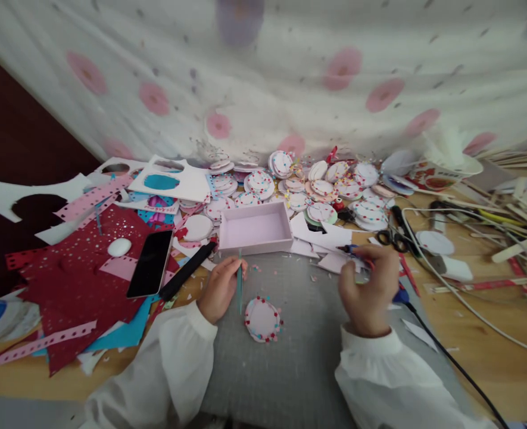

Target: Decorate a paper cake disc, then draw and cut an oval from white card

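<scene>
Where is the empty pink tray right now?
In the head view, the pink tray sits centre, at the far edge of the grey mat, just beyond the left hand and in front of the stacked decorated discs.

We see a wooden worktop (490,363) carrying a grey mat (290,357), a pink tray (255,229), a black phone (150,263), scissors (390,237) and stacked paper discs (321,187).

1. I see the round disc (262,319) on the mat (290,357), between my left hand (220,289) and right hand (367,290).
2. The open box (255,229) sits behind the disc.
3. The phone (150,263) lies left of the box.
4. The scissors (390,237) lie right of the box.
5. The stacked discs (299,185) lie behind the box.
</scene>
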A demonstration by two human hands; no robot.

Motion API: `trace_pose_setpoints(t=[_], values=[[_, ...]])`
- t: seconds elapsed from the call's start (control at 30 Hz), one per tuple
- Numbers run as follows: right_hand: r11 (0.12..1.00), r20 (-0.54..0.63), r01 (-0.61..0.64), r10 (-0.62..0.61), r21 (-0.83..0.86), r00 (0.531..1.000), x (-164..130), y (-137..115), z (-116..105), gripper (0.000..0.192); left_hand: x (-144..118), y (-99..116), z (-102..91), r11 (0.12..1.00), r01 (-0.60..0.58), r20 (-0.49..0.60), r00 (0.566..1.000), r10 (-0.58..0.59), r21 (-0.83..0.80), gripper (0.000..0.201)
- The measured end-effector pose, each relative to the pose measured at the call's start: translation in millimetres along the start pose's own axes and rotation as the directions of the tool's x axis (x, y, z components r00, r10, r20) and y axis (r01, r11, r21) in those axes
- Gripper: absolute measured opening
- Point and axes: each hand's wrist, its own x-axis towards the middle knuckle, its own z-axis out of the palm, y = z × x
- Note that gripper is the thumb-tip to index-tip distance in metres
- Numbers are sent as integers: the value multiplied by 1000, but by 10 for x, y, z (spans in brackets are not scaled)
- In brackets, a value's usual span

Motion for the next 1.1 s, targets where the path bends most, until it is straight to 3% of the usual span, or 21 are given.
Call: trace_pose_setpoints(t=[0.17, 0.27, 0.37, 0.5, 0.63, 0.73, 0.83, 0.97, 1.1], values=[[864, 25, -203, 242, -461, 970, -87, 502, -179, 38, -29, -28, 9, 1000, 26, 52, 998, -25, -10, 26], [783, 81, -245, 351, -571, 933, -202, 643, -209, 49, -57, -53, 8, 994, -27, 93, 996, 18, 102, 25], [747, 135, -279, 440, -603, 888, -256, 711, -207, 45, -74, -64, -2, 977, -65, 136, 990, 38, 203, 26], [798, 130, -331, 448, -503, 884, -199, 761, -269, 31, -82, -71, -15, 958, -77, 156, 987, 34, 278, 28], [876, -36, -422, 426, -234, 904, -39, 632, -299, 48, -89, -88, -18, 932, -99, 175, 984, 39, 348, 31], [945, -71, -326, 324, -13, 943, 52, 357, -171, 53, -103, -78, -2, 902, -101, 190, 982, 21, 420, 34], [957, -8, -253, 256, 142, 967, 1, 57, 51, 48, -126, -43, 25, 872, -90, 201, 980, -10, 481, 36], [974, 91, -197, 187, 114, 978, -259, -110, 248, 45, -153, -11, 51, 860, -91, 228, 973, -31, 502, 36], [982, 143, -171, 159, 79, 977, -405, -64, 244, 46, -161, -18, 50, 854, -89, 250, 967, -49, 513, 34]])
